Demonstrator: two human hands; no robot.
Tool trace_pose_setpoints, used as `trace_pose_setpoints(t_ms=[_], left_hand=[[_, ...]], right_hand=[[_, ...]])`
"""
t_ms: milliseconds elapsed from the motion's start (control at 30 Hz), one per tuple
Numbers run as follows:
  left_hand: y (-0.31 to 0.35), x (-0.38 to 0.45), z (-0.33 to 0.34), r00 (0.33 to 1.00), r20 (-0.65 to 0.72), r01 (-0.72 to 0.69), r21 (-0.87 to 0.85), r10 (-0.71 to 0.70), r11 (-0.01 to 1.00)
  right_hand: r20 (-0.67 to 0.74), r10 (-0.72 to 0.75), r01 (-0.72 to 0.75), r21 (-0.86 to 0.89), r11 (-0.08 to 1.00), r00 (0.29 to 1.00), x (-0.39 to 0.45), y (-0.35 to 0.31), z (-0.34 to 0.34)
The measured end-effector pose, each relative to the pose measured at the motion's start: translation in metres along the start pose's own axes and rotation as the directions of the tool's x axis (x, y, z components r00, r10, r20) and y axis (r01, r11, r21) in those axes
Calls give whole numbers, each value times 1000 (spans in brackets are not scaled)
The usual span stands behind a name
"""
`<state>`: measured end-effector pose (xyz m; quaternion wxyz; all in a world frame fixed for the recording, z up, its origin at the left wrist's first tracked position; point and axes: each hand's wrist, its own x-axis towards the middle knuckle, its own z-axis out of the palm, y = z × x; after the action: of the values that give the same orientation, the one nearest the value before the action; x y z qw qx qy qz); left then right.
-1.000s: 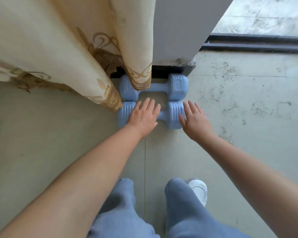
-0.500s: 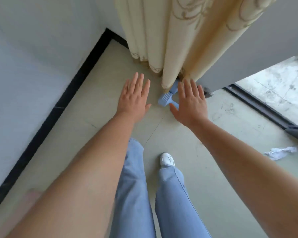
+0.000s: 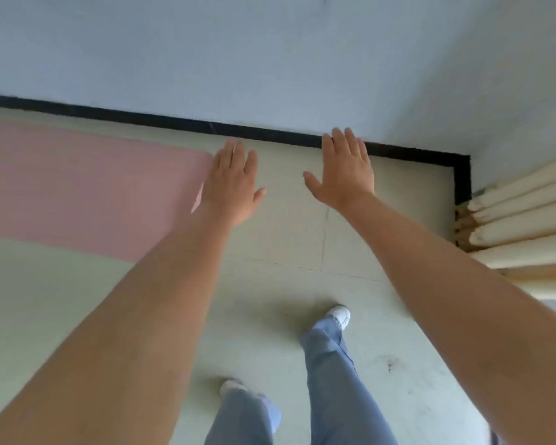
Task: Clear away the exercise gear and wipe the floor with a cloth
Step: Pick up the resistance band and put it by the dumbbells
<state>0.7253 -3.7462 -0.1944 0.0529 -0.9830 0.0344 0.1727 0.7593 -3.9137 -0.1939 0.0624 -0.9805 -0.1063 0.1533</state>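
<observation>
Left hand, right hand — fingers straight, empty, above floor beside pink mat.

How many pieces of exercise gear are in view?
1: a pink mat flat on the floor at left, by the wall. Others may lie outside the frame.

pink mat cut off at left edge, its corner behind left hand, curtain cropped right

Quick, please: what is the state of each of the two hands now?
Left hand: open, fingers straight, holding nothing.
Right hand: open, fingers straight, holding nothing.
</observation>
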Motion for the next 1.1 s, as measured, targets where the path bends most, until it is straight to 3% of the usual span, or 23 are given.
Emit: trace_pose_setpoints(t_ms=[200,333,467,833,1100], left_hand=[[-188,-185,68,934,61,358,-128,-353,925],[-291,-294,120,831,122,557,-220,-543,801],[-359,-355,163,726,192,685,-288,-660,669],[-636,-428,249,467,404,873,-350,-786,338],[-828,-477,304,370,501,914,-346,-782,210]], right_hand=[[48,-385,387,-47,921,922,-62,-261,41],[115,-603,613,-78,787,789,-114,-420,79],[183,-717,739,-103,666,672,-138,-523,115],[434,-795,899,-97,427,424,-103,-840,208],[497,-781,919,-108,378,379,-67,-1058,253]])
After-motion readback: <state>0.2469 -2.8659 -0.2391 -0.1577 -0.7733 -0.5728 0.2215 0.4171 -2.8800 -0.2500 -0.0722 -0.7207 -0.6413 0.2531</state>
